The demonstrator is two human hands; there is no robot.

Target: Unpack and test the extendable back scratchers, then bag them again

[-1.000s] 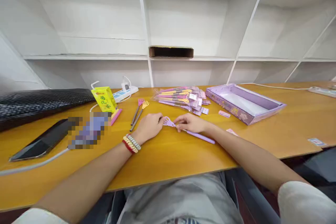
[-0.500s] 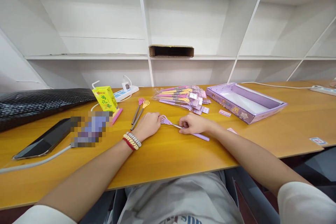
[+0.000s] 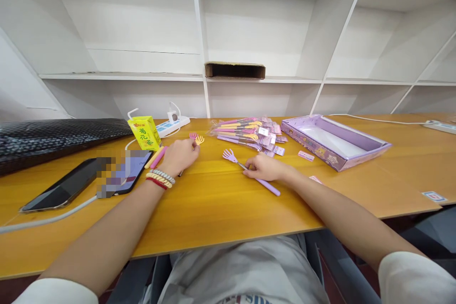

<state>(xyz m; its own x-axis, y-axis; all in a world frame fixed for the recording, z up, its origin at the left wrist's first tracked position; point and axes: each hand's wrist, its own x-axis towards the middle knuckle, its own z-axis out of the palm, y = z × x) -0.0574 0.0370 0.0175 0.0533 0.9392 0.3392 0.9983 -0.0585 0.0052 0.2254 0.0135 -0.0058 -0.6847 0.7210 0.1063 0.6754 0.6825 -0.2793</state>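
A purple hand-shaped scratcher (image 3: 268, 186) lies slanted on the table, its claw end pointing up and left. My right hand (image 3: 265, 167) is closed around its metal rod. My left hand (image 3: 181, 156) is over the rods of a pink scratcher (image 3: 193, 136) and a yellow scratcher (image 3: 200, 140), whose claws show beyond the fingers. Its fingers are bent, and whether they grip the rods is hidden. Behind my right hand lies a pile of bagged scratchers (image 3: 245, 132) in pink, yellow and purple with tags.
A purple tray box (image 3: 344, 164) is at the right. On the left are a yellow drink carton (image 3: 145, 134), a power strip (image 3: 174, 125), two phones, one a dark phone (image 3: 64, 187), and a black patterned bag (image 3: 60, 140). White shelving with a cardboard box (image 3: 235, 70) stands behind.
My left hand has moved left, from beside the purple claw to over the pink and yellow scratchers. The purple scratcher's claw end has shifted slightly up and right, with my right hand still on it.
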